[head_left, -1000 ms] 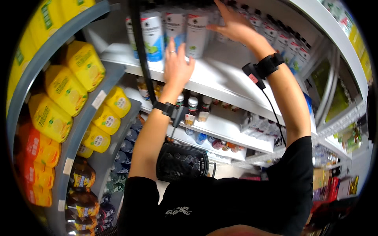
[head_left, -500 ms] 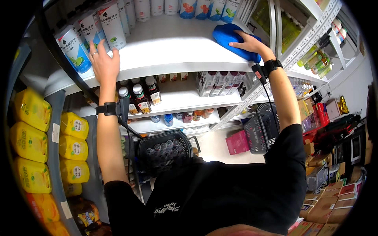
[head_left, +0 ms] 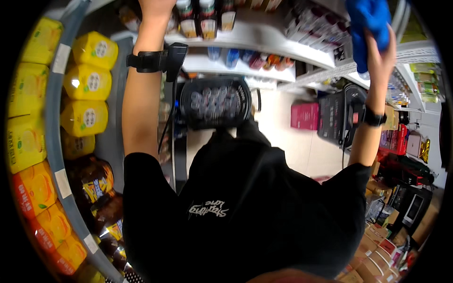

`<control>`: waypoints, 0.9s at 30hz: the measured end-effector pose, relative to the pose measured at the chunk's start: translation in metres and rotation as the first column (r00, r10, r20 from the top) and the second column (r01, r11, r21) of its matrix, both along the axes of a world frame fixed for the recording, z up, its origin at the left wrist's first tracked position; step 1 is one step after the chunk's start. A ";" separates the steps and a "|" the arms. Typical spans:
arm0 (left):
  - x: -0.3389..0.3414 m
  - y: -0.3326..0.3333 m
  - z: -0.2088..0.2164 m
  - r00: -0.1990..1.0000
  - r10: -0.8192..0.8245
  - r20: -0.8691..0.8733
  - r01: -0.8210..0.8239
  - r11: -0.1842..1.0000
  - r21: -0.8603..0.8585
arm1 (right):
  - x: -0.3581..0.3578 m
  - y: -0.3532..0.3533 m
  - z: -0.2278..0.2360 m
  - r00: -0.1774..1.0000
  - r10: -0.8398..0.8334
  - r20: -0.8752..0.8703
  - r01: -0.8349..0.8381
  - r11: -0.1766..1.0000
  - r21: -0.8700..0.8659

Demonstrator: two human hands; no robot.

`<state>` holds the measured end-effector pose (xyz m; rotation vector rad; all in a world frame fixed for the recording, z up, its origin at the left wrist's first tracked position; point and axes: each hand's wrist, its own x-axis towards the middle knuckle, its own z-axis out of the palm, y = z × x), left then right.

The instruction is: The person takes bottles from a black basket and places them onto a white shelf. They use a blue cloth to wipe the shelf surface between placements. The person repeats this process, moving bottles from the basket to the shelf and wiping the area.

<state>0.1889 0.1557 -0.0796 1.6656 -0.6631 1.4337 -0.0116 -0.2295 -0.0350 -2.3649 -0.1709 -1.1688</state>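
Left of the black basket (head_left: 194, 123), we see round printed labels (head_left: 93, 82) on yellow jugs (head_left: 73, 118), green print on yellow containers (head_left: 29, 87) farther out, and white characters on red-and-orange packs (head_left: 35, 188). Below the basket, white lettering (head_left: 207, 210) crosses a black shirt (head_left: 255, 188). Shelf-edge tags (head_left: 62, 183) look too small to read.

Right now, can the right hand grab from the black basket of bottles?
Probably not: the right hand holds the blue cloth and is well apart from the black basket, though the basket's top looks open.
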 end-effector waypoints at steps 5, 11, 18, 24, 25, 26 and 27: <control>-0.043 -0.006 -0.119 0.831 -0.452 -0.325 0.384 0.887 -0.256 | -0.095 0.036 -0.119 0.958 0.015 -0.286 0.048 0.976 0.213; -0.112 0.007 -0.320 0.348 -0.231 -0.909 0.318 0.941 -0.117 | -0.135 0.068 -0.247 0.716 0.142 -0.683 0.252 0.860 0.444; -0.196 0.065 -0.606 -0.484 0.428 -0.763 0.704 0.709 -0.049 | -0.156 0.079 -0.315 0.585 0.262 -0.768 0.217 0.861 0.459; -0.219 0.046 -0.663 -0.453 0.472 -0.757 0.715 0.699 0.008 | -0.191 0.065 -0.386 0.478 0.279 -0.833 0.346 0.812 0.470; -0.220 0.041 -0.675 -0.456 0.490 -0.743 0.735 0.678 -0.005 | -0.201 0.061 -0.401 0.483 0.272 -0.832 0.339 0.818 0.464; -0.216 0.036 -0.695 -0.447 0.509 -0.736 0.759 0.651 -0.010 | -0.206 0.058 -0.415 0.474 0.298 -0.828 0.345 0.803 0.486; -0.219 0.033 -0.707 -0.445 0.535 -0.719 0.786 0.618 -0.027 | -0.219 0.055 -0.430 0.435 0.320 -0.842 0.397 0.771 0.498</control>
